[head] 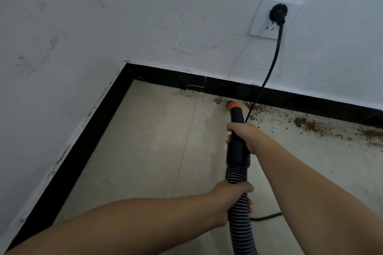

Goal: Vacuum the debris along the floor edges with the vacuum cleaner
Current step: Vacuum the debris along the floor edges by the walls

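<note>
Brown debris [306, 123] lay along the black skirting, mostly to the rt of the orange nozzle [233, 106]. Right hand [243, 135] gripped the wand nearer the tip; left hand [236, 193] held the ribbed hose [241, 225] behind, axis pointing at the wall.

A: Hose [240, 221]: ribbed black plastic, dull sheen. Rigid handle tube [238, 147]: smooth black plastic, orange plastic collar [234, 106] at the tip.

B: Floor [157, 141]?

A: Pale grey tile, matt, smooth, thin grout lines. Debris [306, 123]: brown, crumbly, granular.

B: Walls?

A: Wall [62, 27]: white paint, matt, scuffed. Skirting [87, 130]: black, flat finish. Socket plate [273, 18]: smooth white plastic; cord [273, 62] black, rubbery.
</note>
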